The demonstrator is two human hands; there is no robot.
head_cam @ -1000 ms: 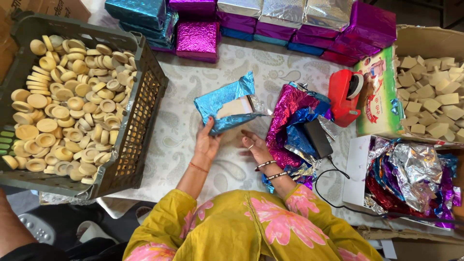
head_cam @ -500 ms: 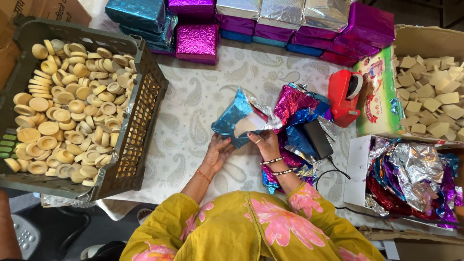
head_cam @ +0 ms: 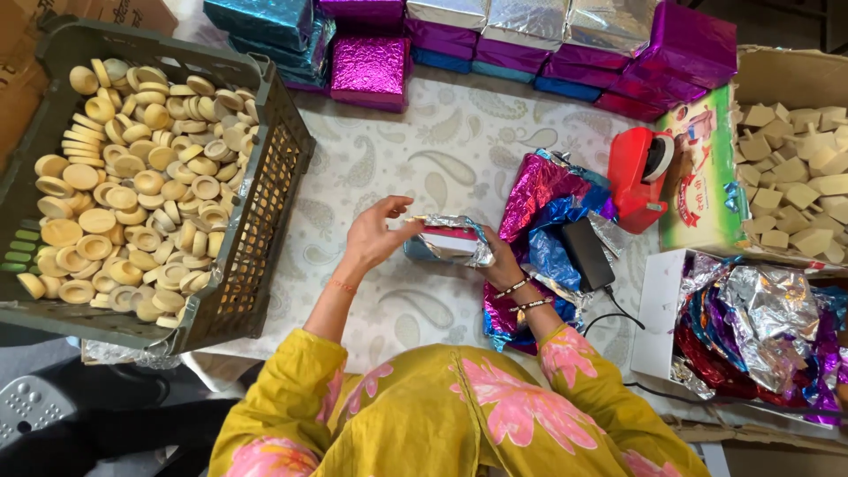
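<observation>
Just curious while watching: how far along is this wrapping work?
Done: stacks of foil-wrapped boxes along the table's far edge. In hand: the left hand and right hand fold foil round one box. Left: a crate of round pieces and loose foil sheets.

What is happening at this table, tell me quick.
A person in a yellow flowered top is wrapping a small box in shiny foil. The left hand and right hand both grip it above the patterned tablecloth. A dark crate of round tan pieces sits at the left, finished wrapped boxes line the far edge, and a red tape dispenser and loose foil sheets lie to the right.
</observation>
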